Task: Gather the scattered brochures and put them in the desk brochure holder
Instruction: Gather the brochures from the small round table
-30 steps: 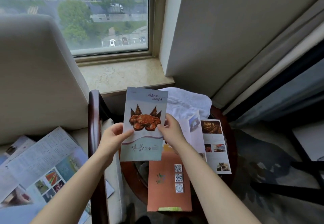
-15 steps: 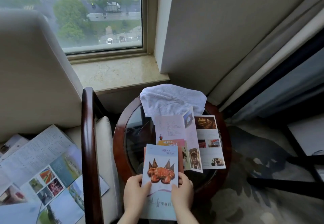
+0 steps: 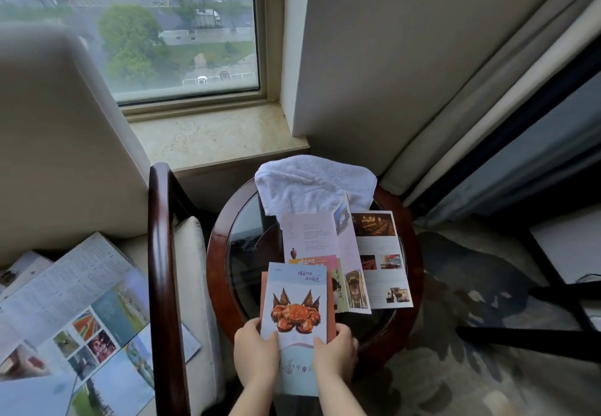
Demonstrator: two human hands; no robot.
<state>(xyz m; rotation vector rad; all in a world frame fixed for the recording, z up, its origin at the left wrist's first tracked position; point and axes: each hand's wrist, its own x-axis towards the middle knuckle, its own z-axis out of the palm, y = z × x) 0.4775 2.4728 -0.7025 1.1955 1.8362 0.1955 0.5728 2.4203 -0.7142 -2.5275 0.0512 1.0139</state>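
Left hand [image 3: 257, 347] and right hand [image 3: 336, 350] hold the crab brochure [image 3: 294, 311] by its lower edges, fingers [image 3: 345, 334] clamped on either side. They are apparently squaring it over the orange brochure [image 3: 331, 305] at the near rim of the round surface [image 3: 221, 272]. No brochure holder is in view.

I count two hands, the left hand [image 3: 255, 350] and the right hand [image 3: 336, 353], gripping two brochures between them: a crab brochure [image 3: 294, 314] laid over an orange brochure [image 3: 331, 311]. The one round worktop [image 3: 217, 253] carries one white towel [image 3: 312, 187] and two open leaflets, a vase leaflet [image 3: 309, 236] and a photo leaflet [image 3: 380, 262], plus a pink-headed strip [image 3: 313, 260] that may be a third. The single armchair [image 3: 65, 155] holds one big unfolded sheet [image 3: 81, 301] and at least one more sheet [image 3: 19, 272] beneath it, overlapped past exact counting, beside one window [image 3: 162, 25].
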